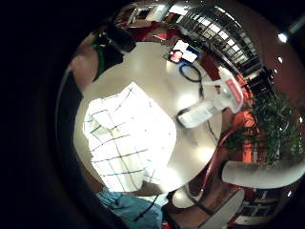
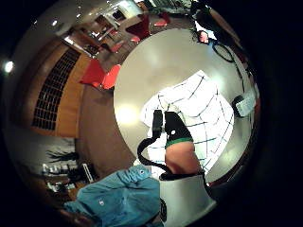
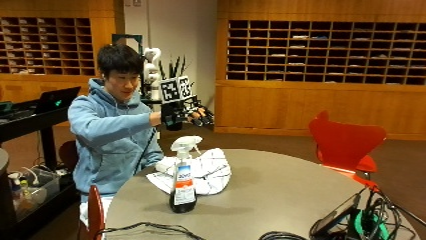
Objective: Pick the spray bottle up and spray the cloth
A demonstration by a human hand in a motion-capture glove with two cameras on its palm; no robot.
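Observation:
In the outside view a spray bottle with a white trigger head and a dark, labelled body stands upright near the front of the round grey table. Just behind it lies a crumpled white cloth with dark check lines. My gloved right hand is raised well above both, fingers loosely curled and holding nothing. The person's bare left hand rests at the cloth's edge. Both palm views look down from high up on the cloth and the bottle beside it.
A red chair stands at the table's far right. A tablet with tangled cables sits at the front right edge, and a dark cable lies along the front left edge. Wooden shelving lines the walls behind.

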